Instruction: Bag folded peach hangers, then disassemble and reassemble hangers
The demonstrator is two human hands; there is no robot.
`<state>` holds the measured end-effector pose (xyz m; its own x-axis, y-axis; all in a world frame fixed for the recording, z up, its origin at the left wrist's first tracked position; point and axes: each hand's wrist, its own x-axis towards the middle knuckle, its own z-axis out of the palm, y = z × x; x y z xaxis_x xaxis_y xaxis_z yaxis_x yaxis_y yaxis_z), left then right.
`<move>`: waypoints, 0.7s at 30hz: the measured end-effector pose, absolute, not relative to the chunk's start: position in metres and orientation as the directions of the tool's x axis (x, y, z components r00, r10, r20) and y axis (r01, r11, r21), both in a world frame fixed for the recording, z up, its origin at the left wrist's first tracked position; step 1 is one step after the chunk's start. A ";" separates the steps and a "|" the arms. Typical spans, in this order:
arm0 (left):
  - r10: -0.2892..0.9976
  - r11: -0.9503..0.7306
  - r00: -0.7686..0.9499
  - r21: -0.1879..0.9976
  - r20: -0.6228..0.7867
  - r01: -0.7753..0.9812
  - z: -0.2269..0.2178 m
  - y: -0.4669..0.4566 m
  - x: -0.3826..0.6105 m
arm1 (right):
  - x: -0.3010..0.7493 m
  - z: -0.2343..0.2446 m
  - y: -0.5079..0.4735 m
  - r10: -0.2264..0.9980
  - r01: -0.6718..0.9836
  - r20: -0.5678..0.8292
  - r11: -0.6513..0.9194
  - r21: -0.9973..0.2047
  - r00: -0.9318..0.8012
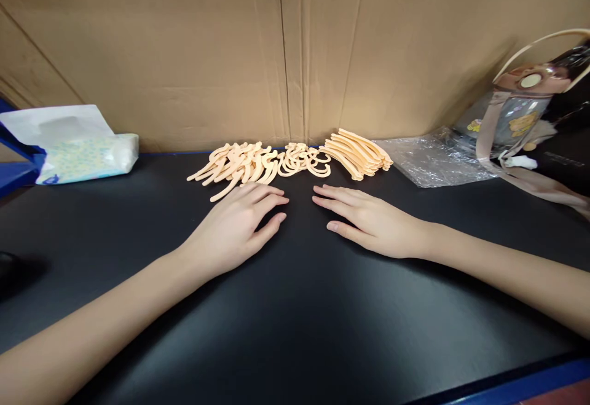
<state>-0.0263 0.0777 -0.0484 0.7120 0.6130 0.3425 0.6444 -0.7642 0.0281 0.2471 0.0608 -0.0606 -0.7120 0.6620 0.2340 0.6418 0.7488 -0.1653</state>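
Observation:
My left hand (235, 227) lies flat, palm down, on the black tabletop (286, 319), fingers stretched out and empty. My right hand (369, 220) rests the same way a little to its right, fingers pointing left, also empty. Just beyond the fingertips lies a loose heap of pale orange plastic hook-shaped pieces (251, 165). To its right sits a neat stack of the same pieces (357, 153). Neither hand touches them.
A cardboard wall (286, 48) closes the back of the table. A tissue pack (83, 153) lies at the far left, a crumpled clear plastic bag (433, 159) at the right, and a water bottle with a strap (520, 110) beyond it.

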 end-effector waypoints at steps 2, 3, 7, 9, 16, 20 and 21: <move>0.571 -0.775 0.723 -0.035 0.389 0.631 -0.047 0.083 -0.030 | 0.247 -0.061 0.061 0.664 0.645 0.231 0.747 -0.162 -0.711; 0.551 -0.779 0.730 -0.064 0.404 0.623 -0.047 0.086 -0.032 | 0.247 -0.061 0.061 0.666 0.647 0.231 0.745 -0.163 -0.709; 0.486 -0.787 0.758 -0.159 0.435 0.596 -0.045 0.099 -0.040 | 0.247 -0.061 0.061 0.674 0.650 0.231 0.738 -0.182 -0.702; 0.448 -0.788 0.775 -0.214 0.446 0.578 -0.043 0.104 -0.045 | 0.247 -0.060 0.061 0.673 0.646 0.230 0.739 -0.189 -0.703; 0.612 -0.549 0.570 -0.224 0.548 0.805 -0.037 0.120 -0.069 | 0.247 -0.058 0.059 0.682 0.644 0.225 0.731 -0.224 -0.696; 0.726 -0.467 0.427 -0.070 0.539 0.882 -0.039 0.122 -0.074 | 0.248 -0.059 0.059 0.679 0.641 0.231 0.734 -0.225 -0.697; 0.731 -0.472 0.421 -0.048 0.538 0.880 -0.039 0.120 -0.072 | 0.248 -0.059 0.059 0.679 0.640 0.235 0.734 -0.226 -0.695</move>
<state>-0.0724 0.1204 -0.0395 0.4206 0.7307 0.5377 0.8804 -0.4718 -0.0475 0.2479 0.0594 -0.0588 -0.6955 0.6790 0.2349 0.6405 0.7341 -0.2257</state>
